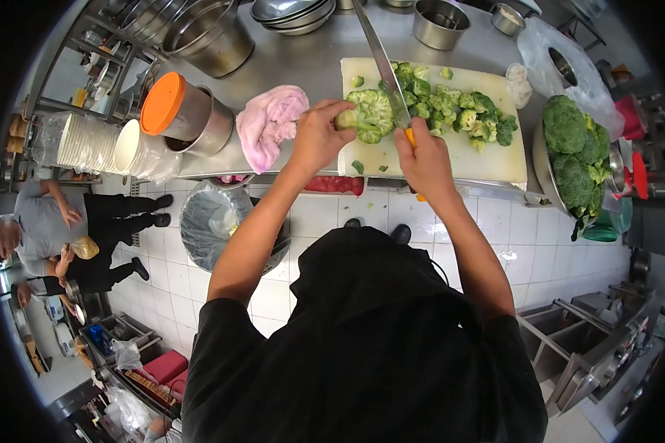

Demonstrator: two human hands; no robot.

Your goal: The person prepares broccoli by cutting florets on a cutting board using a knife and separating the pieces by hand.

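My left hand (321,134) grips a broccoli head (370,116) by its stem, with the cut underside turned up over the left part of a white cutting board (506,159). In my right hand (423,159) is a knife (382,63) with a yellow handle. Its long blade points away from me and lies along the right side of the broccoli head; whether it touches is hard to tell. Cut broccoli florets (451,107) are heaped on the board to the right of the blade. Small green scraps lie near the board's front edge.
A metal bowl (545,173) of whole broccoli stands right of the board. A pink cloth (268,125) and an orange-lidded container (162,103) are on the left. Below the counter stands a lined bin (207,221). Two people (48,229) are at far left.
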